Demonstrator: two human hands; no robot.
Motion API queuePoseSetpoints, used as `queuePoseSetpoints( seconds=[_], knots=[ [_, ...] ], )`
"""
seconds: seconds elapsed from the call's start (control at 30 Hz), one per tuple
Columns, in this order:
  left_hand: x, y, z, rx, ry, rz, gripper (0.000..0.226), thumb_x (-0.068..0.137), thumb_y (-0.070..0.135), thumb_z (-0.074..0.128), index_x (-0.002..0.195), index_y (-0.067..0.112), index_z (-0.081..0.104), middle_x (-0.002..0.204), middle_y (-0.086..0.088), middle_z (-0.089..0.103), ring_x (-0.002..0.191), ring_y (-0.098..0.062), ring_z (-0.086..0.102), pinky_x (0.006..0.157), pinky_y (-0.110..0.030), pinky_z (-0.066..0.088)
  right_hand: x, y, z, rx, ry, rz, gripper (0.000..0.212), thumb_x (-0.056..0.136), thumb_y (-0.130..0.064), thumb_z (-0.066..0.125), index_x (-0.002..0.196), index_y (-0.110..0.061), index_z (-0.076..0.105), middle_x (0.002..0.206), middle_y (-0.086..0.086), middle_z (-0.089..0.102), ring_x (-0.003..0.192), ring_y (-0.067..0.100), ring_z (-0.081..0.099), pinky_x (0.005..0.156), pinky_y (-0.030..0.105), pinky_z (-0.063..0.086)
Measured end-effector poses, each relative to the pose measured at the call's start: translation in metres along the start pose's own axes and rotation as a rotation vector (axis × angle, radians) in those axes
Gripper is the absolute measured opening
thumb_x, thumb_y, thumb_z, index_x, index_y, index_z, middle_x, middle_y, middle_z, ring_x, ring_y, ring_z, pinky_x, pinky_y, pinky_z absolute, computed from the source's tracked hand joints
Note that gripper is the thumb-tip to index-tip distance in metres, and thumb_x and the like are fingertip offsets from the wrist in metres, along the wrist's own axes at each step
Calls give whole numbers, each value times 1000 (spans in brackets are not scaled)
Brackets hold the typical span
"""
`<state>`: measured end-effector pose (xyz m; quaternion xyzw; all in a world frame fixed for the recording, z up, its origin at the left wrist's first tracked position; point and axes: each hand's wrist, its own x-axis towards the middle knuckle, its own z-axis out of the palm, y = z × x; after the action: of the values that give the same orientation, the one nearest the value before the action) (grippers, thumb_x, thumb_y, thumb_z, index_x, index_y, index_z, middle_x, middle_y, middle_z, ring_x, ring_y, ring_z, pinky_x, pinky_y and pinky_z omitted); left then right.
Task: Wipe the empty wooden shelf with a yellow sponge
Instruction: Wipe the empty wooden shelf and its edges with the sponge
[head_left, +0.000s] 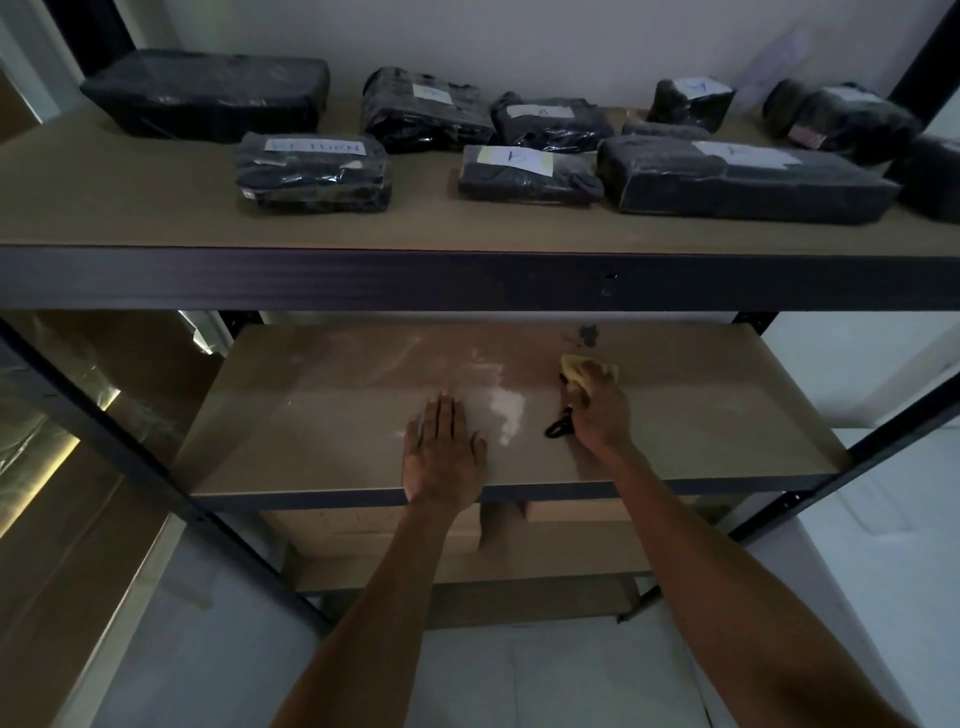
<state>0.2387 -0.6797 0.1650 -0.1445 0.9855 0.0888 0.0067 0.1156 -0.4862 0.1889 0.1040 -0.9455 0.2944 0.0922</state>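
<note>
The empty wooden shelf (322, 415) is the middle board of a dark metal rack. White dusty smears (506, 408) mark its centre and a dark stain (587, 335) sits near the back. My right hand (597, 415) grips a yellow sponge (576, 371) and presses it onto the board just in front of the stain; a small black loop (558, 426) hangs by that hand. My left hand (441, 452) lies flat on the board near its front edge, fingers straight, left of the smears.
The upper shelf (130, 208) carries several black wrapped parcels (311, 171) with white labels, and its dark front beam (363, 278) overhangs the work area. Cardboard boxes (395, 530) sit on the lower shelf. Rack uprights (156, 467) run diagonally on both sides.
</note>
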Motion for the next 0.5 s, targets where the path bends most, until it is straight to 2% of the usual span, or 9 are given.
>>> queuePoseSetpoints(
  seconds=[0.07, 0.17, 0.23, 0.27, 0.3, 0.33, 0.4, 0.43, 0.5],
  knots=[
    [-1, -1, 0, 0, -3, 3, 68, 104, 48, 13, 161, 12, 6, 170, -5, 3, 156, -19, 1, 126, -42, 2, -10, -28, 17, 50, -31, -37, 36, 95, -14, 52, 130, -10, 57, 127, 19, 60, 105, 41, 60, 83, 41, 48],
    [-1, -4, -1, -8, 10, 15, 67, 105, 49, 14, 161, 13, 8, 170, -4, 4, 156, -18, 2, 126, -40, 2, -19, -61, 32, 124, -101, -176, 36, 95, -6, 51, 129, -8, 60, 131, 16, 61, 112, 36, 60, 93, 34, 46],
    [-4, -11, -3, -13, 14, 22, 66, 105, 48, 14, 161, 14, 9, 170, -3, 5, 155, -17, 2, 126, -40, 3, -14, -62, 27, 189, -105, -169, 37, 101, -25, 43, 130, -9, 59, 129, 14, 63, 110, 30, 62, 91, 30, 46],
    [-5, -17, -5, -12, 8, 25, 66, 105, 48, 14, 161, 15, 9, 170, -2, 5, 155, -17, 2, 125, -39, 3, -8, -53, 23, 215, -58, -176, 49, 101, -40, 33, 131, -11, 58, 128, 12, 64, 107, 27, 64, 88, 28, 47],
    [-6, -24, -6, -9, 3, 28, 66, 105, 48, 13, 161, 15, 7, 170, -2, 4, 155, -17, 1, 125, -39, 2, -5, -41, 15, 194, -9, -140, 57, 98, -46, 25, 132, -14, 58, 128, 10, 64, 106, 25, 64, 87, 25, 46],
    [-8, -31, -8, 1, 2, 31, 65, 106, 48, 13, 162, 15, 6, 170, -2, 2, 156, -17, 0, 126, -39, 1, -2, -29, 8, 169, 46, -102, 55, 98, -44, 25, 132, -16, 58, 128, 10, 63, 107, 25, 64, 88, 23, 46],
    [-8, -44, -11, 14, -5, 40, 65, 106, 48, 12, 161, 16, 4, 170, -2, 0, 156, -17, -2, 126, -38, 0, -8, -8, -4, 117, 66, 39, 36, 100, -23, 41, 130, -16, 59, 123, 14, 64, 104, 32, 64, 85, 28, 48],
    [-8, -48, -13, 17, -10, 40, 65, 106, 48, 12, 161, 16, 3, 170, -2, 0, 156, -17, -2, 126, -38, 0, -16, -7, -6, 79, 47, 101, 37, 95, -11, 46, 129, -15, 59, 119, 17, 65, 100, 36, 64, 81, 31, 49],
    [-9, -53, -13, 25, 1, 39, 65, 106, 48, 12, 161, 16, 4, 170, -2, 1, 156, -18, -2, 125, -38, 0, -31, -27, 6, 92, 23, 145, 44, 89, -1, 49, 130, -14, 57, 117, 19, 63, 100, 39, 62, 79, 34, 48]
  ],
)
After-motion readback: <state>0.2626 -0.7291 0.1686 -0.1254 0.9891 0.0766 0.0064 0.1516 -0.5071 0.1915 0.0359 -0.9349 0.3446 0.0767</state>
